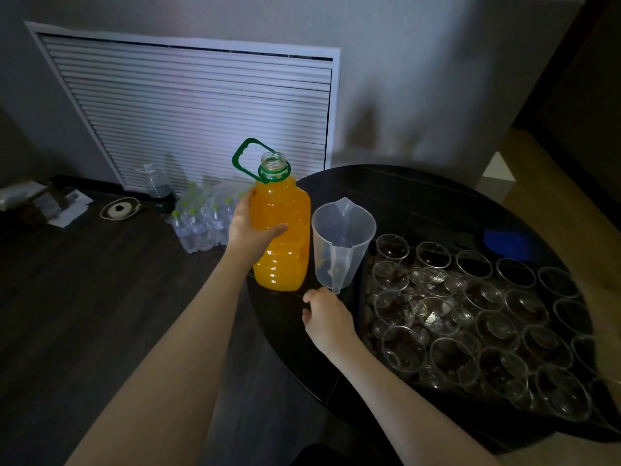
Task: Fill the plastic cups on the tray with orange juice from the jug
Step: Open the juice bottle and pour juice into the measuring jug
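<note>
- Standing empty near the table's left edge, your clear plastic measuring jug (342, 242) has no juice in it yet.
- Just left of it, the big orange-juice bottle with the green handle (281, 230) is uncapped and full; your left hand (250, 230) wraps its side, fingers curled round it.
- Your right hand (327, 319) hangs below the jug's handle, fingers loosely curled, holding nothing.
- Every clear plastic cup (480, 317) on the dark tray (364, 280) looks dry, so all pouring remains.
</note>
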